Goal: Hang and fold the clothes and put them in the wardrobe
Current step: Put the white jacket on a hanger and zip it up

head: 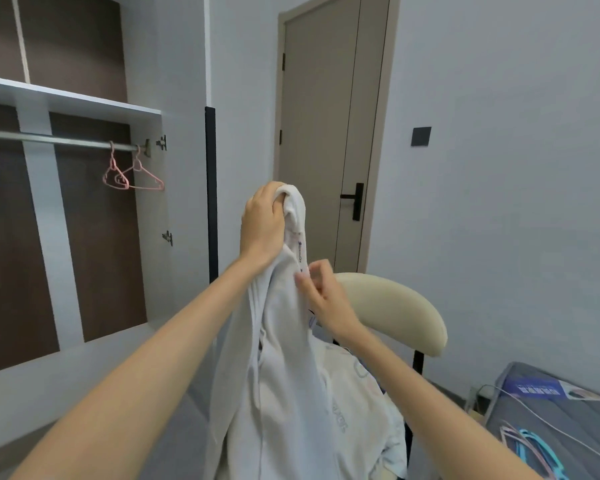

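Note:
A white garment (284, 375) hangs in front of me, lifted by its top end. My left hand (262, 223) grips the bunched top of it at head height. Just below, my right hand (321, 292) pinches the garment's edge near a small label. More pale clothes (361, 386) lie heaped on the chair under the garment. The open wardrobe (70, 105) stands at the left, with a metal rail (59, 140) carrying two pink hangers (132, 174).
A cream-backed chair (395, 306) stands right behind the garment. A grey bed (561, 424) at the lower right holds blue and pink hangers (530, 452), a white cable and a blue leaflet. A closed beige door (329, 133) faces me.

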Available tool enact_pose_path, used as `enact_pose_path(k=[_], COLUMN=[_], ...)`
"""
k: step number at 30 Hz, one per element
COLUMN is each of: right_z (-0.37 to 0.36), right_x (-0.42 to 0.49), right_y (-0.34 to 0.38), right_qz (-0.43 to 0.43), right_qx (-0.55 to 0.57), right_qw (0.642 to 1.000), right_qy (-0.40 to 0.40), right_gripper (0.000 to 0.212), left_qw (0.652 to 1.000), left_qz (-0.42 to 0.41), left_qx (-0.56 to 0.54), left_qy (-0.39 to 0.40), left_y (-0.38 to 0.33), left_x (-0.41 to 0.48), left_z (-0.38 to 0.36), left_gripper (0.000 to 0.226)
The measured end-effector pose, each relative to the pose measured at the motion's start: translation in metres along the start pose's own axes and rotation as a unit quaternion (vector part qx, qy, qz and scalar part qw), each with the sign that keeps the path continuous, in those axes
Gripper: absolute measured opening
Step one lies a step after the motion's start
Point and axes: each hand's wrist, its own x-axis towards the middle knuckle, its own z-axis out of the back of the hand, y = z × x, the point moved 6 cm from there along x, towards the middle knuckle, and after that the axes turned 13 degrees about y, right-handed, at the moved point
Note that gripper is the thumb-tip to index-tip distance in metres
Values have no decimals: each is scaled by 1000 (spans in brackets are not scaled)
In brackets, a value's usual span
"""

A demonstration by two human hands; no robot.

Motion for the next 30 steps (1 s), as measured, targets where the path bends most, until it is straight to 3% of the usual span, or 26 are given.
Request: enact_pose_path(k=[5, 8, 10, 11, 15, 20, 30], right_z=[-44, -58, -68, -71, -77, -89, -24], right_x=[-13, -14, -16, -17, -20, -18, 10], right_y=[-38, -47, -53, -57, -58, -42, -13], right_qz=[-57, -107, -155, -176, -199, -92, -67], right_qx=[27, 62, 102, 109, 78, 58, 54], right_qw=[998, 987, 966, 956, 947, 983, 982], right_qy=[29, 104, 178, 206, 240, 149, -167], right_gripper=[41, 46, 63, 58, 64, 39, 32], left_qw=[999, 998, 997, 996, 995, 994, 975], left_qz=[13, 19, 27, 32, 53, 65, 128], left_qx=[-9, -18, -16, -16, -13, -11, 80], left_qy=[-31, -54, -77, -81, -79, -86, -165], left_y=[11, 15, 21, 24, 36, 42, 69], left_x=[1, 7, 9, 11, 14, 9, -6], left_z=[22, 38, 50, 55, 63, 66, 115], left_gripper=[26, 25, 26, 26, 26, 27, 28])
